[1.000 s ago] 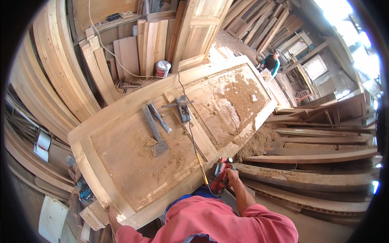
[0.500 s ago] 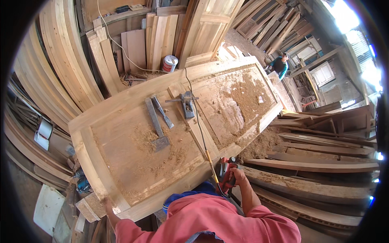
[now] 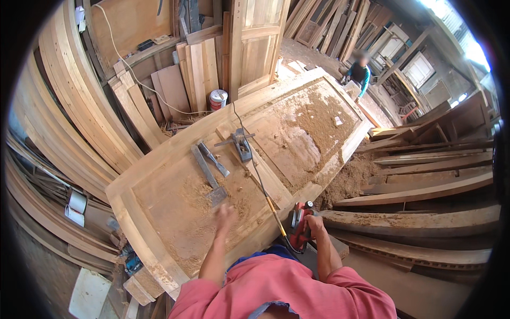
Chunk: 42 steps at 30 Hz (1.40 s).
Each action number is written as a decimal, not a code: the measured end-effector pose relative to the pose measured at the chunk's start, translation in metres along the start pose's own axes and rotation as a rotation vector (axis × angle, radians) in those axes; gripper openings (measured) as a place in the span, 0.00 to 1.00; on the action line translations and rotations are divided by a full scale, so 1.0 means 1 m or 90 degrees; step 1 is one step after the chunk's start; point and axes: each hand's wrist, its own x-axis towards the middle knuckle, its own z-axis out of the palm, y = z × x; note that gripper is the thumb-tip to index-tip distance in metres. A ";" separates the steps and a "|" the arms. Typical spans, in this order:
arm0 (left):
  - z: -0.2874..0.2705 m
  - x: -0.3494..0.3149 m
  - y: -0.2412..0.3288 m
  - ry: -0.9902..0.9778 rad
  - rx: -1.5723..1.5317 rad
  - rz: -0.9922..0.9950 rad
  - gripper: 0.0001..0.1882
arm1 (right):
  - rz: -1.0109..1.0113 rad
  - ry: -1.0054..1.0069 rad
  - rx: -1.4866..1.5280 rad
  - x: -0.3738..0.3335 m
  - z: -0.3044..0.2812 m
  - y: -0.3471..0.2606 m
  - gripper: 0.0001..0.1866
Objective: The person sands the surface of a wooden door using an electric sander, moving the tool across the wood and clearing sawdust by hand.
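My right hand (image 3: 317,225) is closed round the handle of a red electric planer (image 3: 302,226), held beside the near edge of a wooden panelled door (image 3: 125,199). The planer's cord runs up across the door. Over the near left panel, my left hand (image 3: 226,217) is smeared by motion, so its fingers cannot be made out. Just beyond it lies a hammer-shaped tool (image 3: 206,169) with a long handle and a wide dark head. A chisel (image 3: 215,160) lies next to that tool. A hand plane (image 3: 242,148) with a crossbar handle rests on the door's middle rail.
Sawdust and shavings (image 3: 332,125) cover much of the far panel. Stacked boards (image 3: 414,219) lie at the right, and tall planks (image 3: 79,90) lean at the left. A paint bucket (image 3: 218,99) stands behind the door. Another person (image 3: 359,74) is beyond its far end.
My left hand has left the door's near left corner and moved right and up over the panel. The planer stays in my right hand. The view has shifted a little.
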 end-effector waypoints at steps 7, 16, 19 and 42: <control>0.068 0.100 0.221 -0.270 -0.661 -0.147 0.22 | 0.009 0.069 0.089 -0.002 0.012 -0.003 0.10; -0.051 0.063 0.248 -0.354 -0.527 0.063 0.08 | -0.136 0.130 -0.055 -0.004 0.020 0.014 0.06; -0.049 0.001 0.261 -0.359 -0.834 0.062 0.06 | -0.233 0.189 -0.029 0.029 -0.021 0.040 0.03; -0.104 -0.094 -0.007 -0.286 0.314 -0.210 0.46 | -0.037 0.079 0.055 -0.004 0.009 0.023 0.06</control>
